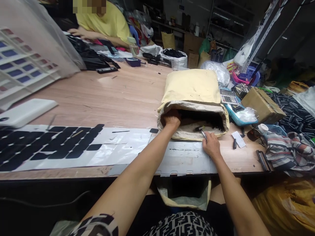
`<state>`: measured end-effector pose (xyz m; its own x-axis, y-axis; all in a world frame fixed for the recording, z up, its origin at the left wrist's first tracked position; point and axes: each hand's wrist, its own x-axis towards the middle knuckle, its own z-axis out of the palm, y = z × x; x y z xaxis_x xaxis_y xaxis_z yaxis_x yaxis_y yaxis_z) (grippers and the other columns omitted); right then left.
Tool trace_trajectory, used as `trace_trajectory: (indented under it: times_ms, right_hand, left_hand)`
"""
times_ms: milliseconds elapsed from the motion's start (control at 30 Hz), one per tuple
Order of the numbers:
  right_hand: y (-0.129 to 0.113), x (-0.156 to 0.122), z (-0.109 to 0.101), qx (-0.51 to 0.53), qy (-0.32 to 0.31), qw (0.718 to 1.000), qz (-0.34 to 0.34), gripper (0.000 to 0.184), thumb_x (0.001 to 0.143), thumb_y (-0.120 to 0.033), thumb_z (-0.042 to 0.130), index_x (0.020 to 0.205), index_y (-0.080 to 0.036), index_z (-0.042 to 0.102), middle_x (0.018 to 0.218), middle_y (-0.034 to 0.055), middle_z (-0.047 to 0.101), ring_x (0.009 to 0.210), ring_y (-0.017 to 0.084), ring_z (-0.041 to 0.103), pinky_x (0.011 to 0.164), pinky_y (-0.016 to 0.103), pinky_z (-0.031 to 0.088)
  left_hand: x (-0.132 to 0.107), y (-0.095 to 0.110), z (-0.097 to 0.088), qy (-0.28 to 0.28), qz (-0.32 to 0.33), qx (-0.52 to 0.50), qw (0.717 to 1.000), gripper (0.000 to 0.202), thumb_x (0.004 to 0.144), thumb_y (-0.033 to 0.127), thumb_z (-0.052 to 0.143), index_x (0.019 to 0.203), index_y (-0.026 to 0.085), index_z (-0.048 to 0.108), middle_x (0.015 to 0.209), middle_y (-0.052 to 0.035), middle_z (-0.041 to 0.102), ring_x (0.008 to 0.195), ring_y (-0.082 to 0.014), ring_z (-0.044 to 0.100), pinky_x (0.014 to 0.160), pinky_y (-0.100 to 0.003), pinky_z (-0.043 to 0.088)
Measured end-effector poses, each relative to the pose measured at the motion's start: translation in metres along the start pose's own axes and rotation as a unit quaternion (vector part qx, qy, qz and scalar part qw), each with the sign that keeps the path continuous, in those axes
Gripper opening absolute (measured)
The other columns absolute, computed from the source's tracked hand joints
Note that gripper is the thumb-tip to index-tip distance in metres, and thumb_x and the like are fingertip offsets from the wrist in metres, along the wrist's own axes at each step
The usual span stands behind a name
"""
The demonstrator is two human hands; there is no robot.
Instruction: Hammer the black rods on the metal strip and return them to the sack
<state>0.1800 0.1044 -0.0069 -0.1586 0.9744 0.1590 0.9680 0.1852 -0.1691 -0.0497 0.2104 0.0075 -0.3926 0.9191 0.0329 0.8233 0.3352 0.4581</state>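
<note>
A pale yellow woven sack (193,86) lies on the table with its mouth folded back and facing me. My left hand (173,118) reaches into the left side of that mouth, and its fingers are hidden inside. Dark pieces fill the shadowed interior, too dim to make out singly. In front of the opening, at its lower right, my right hand (211,144) is closed on a small tool with a shiny metal shaft (203,133) and a darker head. The head sits just at the lip of the sack. Under my right hand lies a grey-white board (187,160).
White paper (118,154) at left carries rows of black flat pieces (56,141). Right of the sack stand a calculator (228,96), a blue basket (242,122) and a cardboard box (264,105). An open sack (184,201) hangs below the table edge. A person in yellow (108,23) sits across.
</note>
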Motion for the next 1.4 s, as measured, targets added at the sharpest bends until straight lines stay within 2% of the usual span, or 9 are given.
trace_trajectory:
  times_ms: [167, 267, 433, 533, 633, 833, 1033, 1200, 1400]
  right_hand:
    - [-0.001, 0.000, -0.001, -0.001, -0.003, 1.000, 0.003, 0.042, 0.094, -0.023, 0.046, 0.134, -0.020, 0.057, 0.111, 0.0105, 0.058, 0.107, 0.025, 0.053, 0.092, 0.033, 0.042]
    - [-0.001, 0.000, -0.002, -0.001, -0.005, 1.000, 0.005, 0.042, 0.093, -0.024, 0.047, 0.135, -0.020, 0.057, 0.112, 0.0107, 0.058, 0.107, 0.026, 0.053, 0.092, 0.033, 0.042]
    - [-0.001, 0.001, -0.001, 0.009, -0.007, 1.000, 0.010, 0.042, 0.093, -0.024, 0.048, 0.134, -0.021, 0.057, 0.113, 0.0105, 0.059, 0.107, 0.025, 0.053, 0.093, 0.033, 0.042]
    - [0.000, 0.002, 0.000, 0.014, -0.005, 1.000, 0.014, 0.042, 0.093, -0.025, 0.048, 0.134, -0.022, 0.058, 0.113, 0.0102, 0.060, 0.108, 0.025, 0.054, 0.093, 0.033, 0.043]
    - [0.001, 0.002, 0.000, 0.023, -0.002, 1.000, 0.018, 0.042, 0.093, -0.025, 0.050, 0.134, -0.022, 0.059, 0.114, 0.0101, 0.061, 0.110, 0.025, 0.054, 0.094, 0.032, 0.043]
    - [0.005, 0.004, -0.001, 0.051, -0.012, 0.998, 0.047, 0.039, 0.094, -0.028, 0.053, 0.131, -0.021, 0.064, 0.115, 0.0093, 0.063, 0.108, 0.023, 0.057, 0.094, 0.031, 0.044]
    - [0.009, 0.004, -0.017, 0.102, -0.029, 0.993, 0.046, 0.033, 0.094, -0.023, 0.050, 0.119, -0.019, 0.070, 0.104, 0.0089, 0.065, 0.097, 0.022, 0.060, 0.088, 0.032, 0.046]
    - [0.011, -0.036, -0.030, 0.279, 0.049, 0.959, 0.026, 0.033, 0.095, -0.034, 0.048, 0.116, -0.018, 0.069, 0.101, 0.0079, 0.065, 0.082, 0.018, 0.062, 0.076, 0.031, 0.053]
    - [0.005, -0.087, -0.026, 0.355, 0.002, 0.935, 0.004, 0.042, 0.098, -0.036, 0.046, 0.133, -0.017, 0.061, 0.094, 0.0049, 0.062, 0.060, 0.011, 0.059, 0.060, 0.027, 0.053]
  left_hand:
    - [0.005, 0.004, 0.001, -0.069, -0.055, -0.002, 0.996, 0.031, 0.086, 0.029, 0.062, 0.104, 0.005, 0.070, 0.105, -0.0285, 0.069, 0.106, -0.0459, 0.063, 0.083, -0.057, 0.048]
    - [-0.004, -0.001, -0.005, -0.068, -0.036, -0.006, 0.997, 0.030, 0.086, 0.027, 0.060, 0.105, 0.006, 0.071, 0.109, -0.0276, 0.069, 0.105, -0.0435, 0.064, 0.084, -0.054, 0.049]
    - [-0.048, -0.021, -0.015, -0.015, 0.152, -0.068, 0.986, 0.031, 0.089, 0.038, 0.060, 0.108, 0.017, 0.073, 0.103, -0.0141, 0.070, 0.096, -0.0296, 0.065, 0.081, -0.038, 0.050]
    - [-0.084, -0.031, -0.011, -0.069, 0.321, -0.139, 0.934, 0.022, 0.087, 0.035, 0.066, 0.104, 0.022, 0.073, 0.099, -0.0058, 0.068, 0.091, -0.0215, 0.062, 0.079, -0.032, 0.048]
    - [-0.111, -0.034, 0.005, -0.127, 0.404, -0.149, 0.894, 0.016, 0.085, 0.030, 0.071, 0.098, 0.022, 0.074, 0.095, -0.0042, 0.068, 0.092, -0.0216, 0.059, 0.084, -0.034, 0.046]
    - [-0.122, -0.035, 0.032, -0.119, 0.368, -0.182, 0.904, 0.019, 0.085, 0.033, 0.071, 0.101, 0.022, 0.074, 0.095, -0.0049, 0.067, 0.098, -0.0243, 0.055, 0.090, -0.038, 0.042]
    - [-0.117, -0.038, 0.035, -0.113, 0.348, -0.232, 0.901, 0.012, 0.083, 0.028, 0.071, 0.093, 0.022, 0.072, 0.094, -0.0035, 0.068, 0.096, -0.0242, 0.054, 0.088, -0.038, 0.042]
    - [-0.118, -0.037, 0.037, -0.095, 0.354, -0.220, 0.904, 0.012, 0.086, 0.026, 0.067, 0.095, 0.022, 0.073, 0.092, -0.0050, 0.065, 0.094, -0.0243, 0.052, 0.088, -0.038, 0.042]
    - [-0.118, -0.037, 0.044, -0.064, 0.365, -0.198, 0.907, 0.012, 0.088, 0.026, 0.065, 0.095, 0.021, 0.073, 0.093, -0.0061, 0.063, 0.095, -0.0241, 0.051, 0.088, -0.039, 0.041]
